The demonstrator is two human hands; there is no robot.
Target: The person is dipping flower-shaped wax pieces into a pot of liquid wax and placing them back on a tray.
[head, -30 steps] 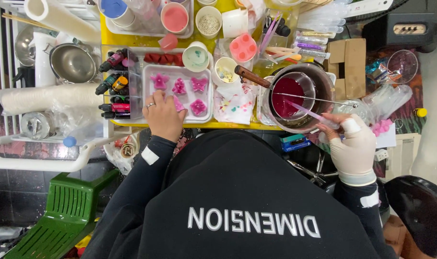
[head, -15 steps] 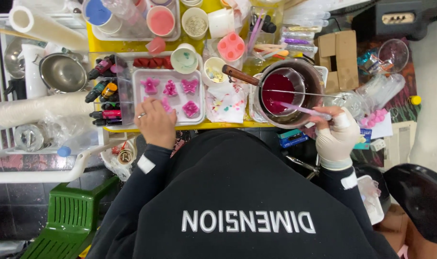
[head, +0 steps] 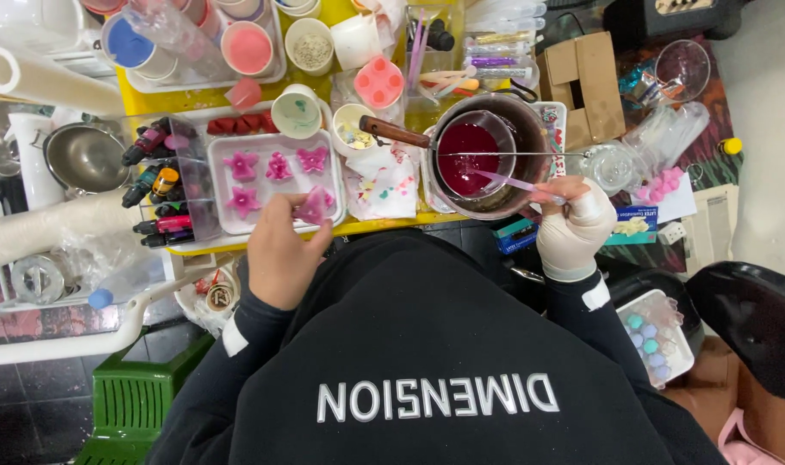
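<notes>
Hands on both sides of the busy yellow tabletop (head: 198,97): the left hand (head: 280,250), bare, sits at seven o'clock, its fingers closed round a pink flower-shaped piece (head: 313,207) lifted just over the near right corner of the white tray (head: 223,226). On that tray lie four more pink flower pieces, one at (head: 242,165), spread across its middle and far side. Over at three o'clock, the right hand (head: 573,220), in a pale glove, pinches a thin pinkish stick (head: 508,182) whose far end dips into dark red liquid inside a small pot (head: 470,155); that pot rests within a larger metal pan (head: 530,129) with a brown wooden handle (head: 394,132) pointing toward ten o'clock. Between tray and pan lies a crumpled, stained paper towel (head: 382,182). At nine o'clock, a clear bin of dye bottles (head: 160,185) stands just beside the tray. Cups of pink and blue material crowd the twelve o'clock edge.
</notes>
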